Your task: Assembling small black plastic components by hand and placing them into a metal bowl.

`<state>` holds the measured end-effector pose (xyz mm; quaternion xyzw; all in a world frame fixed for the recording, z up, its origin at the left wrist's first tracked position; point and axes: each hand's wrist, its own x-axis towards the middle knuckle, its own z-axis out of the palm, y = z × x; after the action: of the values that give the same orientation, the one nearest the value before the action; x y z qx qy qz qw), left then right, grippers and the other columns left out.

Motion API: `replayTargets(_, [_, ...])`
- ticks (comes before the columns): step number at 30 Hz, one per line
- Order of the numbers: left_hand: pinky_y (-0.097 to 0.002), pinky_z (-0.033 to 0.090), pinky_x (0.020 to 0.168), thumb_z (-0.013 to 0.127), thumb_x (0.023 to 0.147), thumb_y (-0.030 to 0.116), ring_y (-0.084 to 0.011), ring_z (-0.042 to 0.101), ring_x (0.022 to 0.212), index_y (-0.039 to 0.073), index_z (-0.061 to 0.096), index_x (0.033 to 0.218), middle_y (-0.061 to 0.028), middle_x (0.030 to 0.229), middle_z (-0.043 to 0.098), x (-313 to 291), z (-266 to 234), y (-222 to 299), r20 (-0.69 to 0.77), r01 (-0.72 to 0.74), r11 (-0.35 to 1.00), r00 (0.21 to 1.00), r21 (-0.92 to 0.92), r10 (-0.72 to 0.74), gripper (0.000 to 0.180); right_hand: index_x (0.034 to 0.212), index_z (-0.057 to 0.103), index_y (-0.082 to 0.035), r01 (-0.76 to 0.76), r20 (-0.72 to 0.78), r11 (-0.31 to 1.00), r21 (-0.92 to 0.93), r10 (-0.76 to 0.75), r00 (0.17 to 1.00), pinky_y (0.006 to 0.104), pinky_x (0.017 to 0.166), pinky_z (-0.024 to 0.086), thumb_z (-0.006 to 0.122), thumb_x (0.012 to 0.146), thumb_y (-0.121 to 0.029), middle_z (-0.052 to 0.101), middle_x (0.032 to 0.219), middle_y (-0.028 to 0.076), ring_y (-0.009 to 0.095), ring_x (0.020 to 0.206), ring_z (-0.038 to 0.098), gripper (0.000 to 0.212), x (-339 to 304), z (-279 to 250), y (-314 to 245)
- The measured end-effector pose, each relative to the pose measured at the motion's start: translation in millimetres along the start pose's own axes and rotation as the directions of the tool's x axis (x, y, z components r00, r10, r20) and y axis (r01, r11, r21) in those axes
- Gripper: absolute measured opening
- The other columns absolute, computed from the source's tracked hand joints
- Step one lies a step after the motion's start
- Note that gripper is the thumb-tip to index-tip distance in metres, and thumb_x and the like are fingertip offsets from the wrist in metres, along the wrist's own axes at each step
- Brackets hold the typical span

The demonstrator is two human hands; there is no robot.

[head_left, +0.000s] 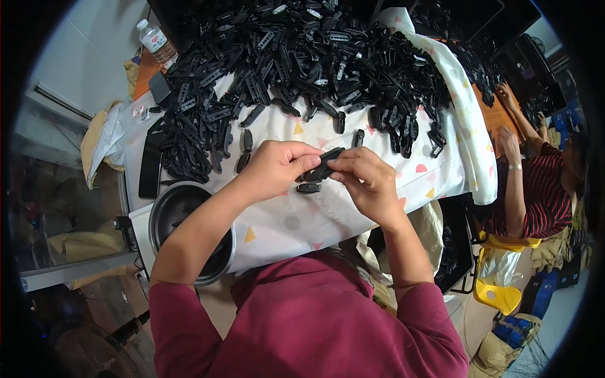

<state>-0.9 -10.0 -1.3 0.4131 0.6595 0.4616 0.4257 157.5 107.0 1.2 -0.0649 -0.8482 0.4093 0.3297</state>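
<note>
One black part (322, 165) sits pinched between both grips: the left grip (274, 169) has its near end between thumb and forefinger, and the right grip (367, 179) grasps the other end with thumb and fingertips. Just below the grips, a loose black piece (309, 188) lies on a white cloth (283, 223) printed with triangles, half-circles and squiggles, spread over the worktop (145, 68). Beyond the grips spreads a heap of similar black pieces (302, 57); any marking on them is too small to read. Far to the upper left of the left grip, a clear bottle (155, 43) wears a label with red and white print, its lettering indistinct. Nearer, left of that grip, lie a dark flat slab (150, 165) and, lower, a round pan (232, 252). Well right of the right grip, a person in a striped top (545, 205) reaches forward.
</note>
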Motion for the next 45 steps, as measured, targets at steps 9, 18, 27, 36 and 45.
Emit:
replayTargets(9, [-0.0303, 0.048, 0.065, 0.070, 0.072, 0.019, -0.0218, 0.062, 0.067, 0.002, 0.060, 0.096, -0.0123, 0.079, 0.063, 1.3, 6.8, -5.7, 0.059, -0.343, 0.861, 0.936, 0.376, 0.347, 0.031, 0.108, 0.055, -0.002, -0.160, -0.155, 0.963, -0.219, 0.128, 0.980, 0.0285, 0.070, 0.051, 0.070, 0.071, -0.001, 0.057, 0.093, 0.012, 0.022, 0.079, 0.058, 0.040, -16.6, 14.6, 10.3])
replayTargets(18, [-0.0350, 0.046, 0.076, 0.063, 0.071, 0.007, -0.0245, 0.057, 0.087, 0.004, 0.056, 0.100, -0.0119, 0.091, 0.059, 76.9, -21.9, -64.1, -0.221, -0.030, 0.789, 0.953, 0.614, 0.208, 0.030, 0.111, 0.053, -0.004, -0.463, -0.183, 0.698, -0.546, 0.440, 0.879, 0.0380, 0.065, 0.047, 0.067, 0.076, -0.032, 0.059, 0.092, 0.016, 0.031, 0.077, 0.059, 0.047, -11.2, 5.3, 88.6])
replayTargets(27, [-0.0383, 0.046, 0.073, 0.058, 0.068, 0.002, -0.0284, 0.055, 0.086, 0.008, 0.060, 0.081, -0.0049, 0.090, 0.057, 91.9, -51.0, -62.9, -0.068, -0.139, 0.312, 0.818, 0.940, 0.571, 0.014, 0.092, 0.059, 0.001, -0.626, -0.183, 0.732, -0.269, 0.600, 0.779, 0.0328, 0.058, 0.049, 0.067, 0.077, -0.018, 0.063, 0.079, 0.012, 0.021, 0.065, 0.060, 0.026, -8.3, -6.7, 101.6])
replayTargets(36, [-0.0236, 0.049, 0.054, 0.063, 0.083, 0.018, -0.0126, 0.061, 0.068, -0.003, 0.054, 0.106, -0.0090, 0.085, 0.065, 43.6, -17.7, 2.5, 0.050, 0.141, 0.931, 0.990, -0.337, -0.132, 0.032, 0.097, 0.062, 0.004, -0.354, -0.006, 0.749, 0.559, 0.431, 0.902, 0.0246, 0.060, 0.055, 0.059, 0.079, 0.006, 0.058, 0.092, 0.008, 0.015, 0.077, 0.061, 0.018, 3.8, 2.1, 33.4])
replayTargets(45, [-0.0225, 0.048, 0.056, 0.069, 0.079, 0.017, -0.0059, 0.056, 0.063, 0.000, 0.058, 0.105, -0.0043, 0.079, 0.063, 9.9, -9.3, 23.8, 0.099, -0.147, 0.978, 0.986, 0.151, 0.133, 0.033, 0.085, 0.064, 0.000, 0.043, -0.227, 0.998, -0.043, -0.052, 0.973, 0.0256, 0.059, 0.048, 0.067, 0.070, 0.008, 0.060, 0.084, 0.010, 0.017, 0.073, 0.060, 0.018, -4.6, 15.1, 7.8])
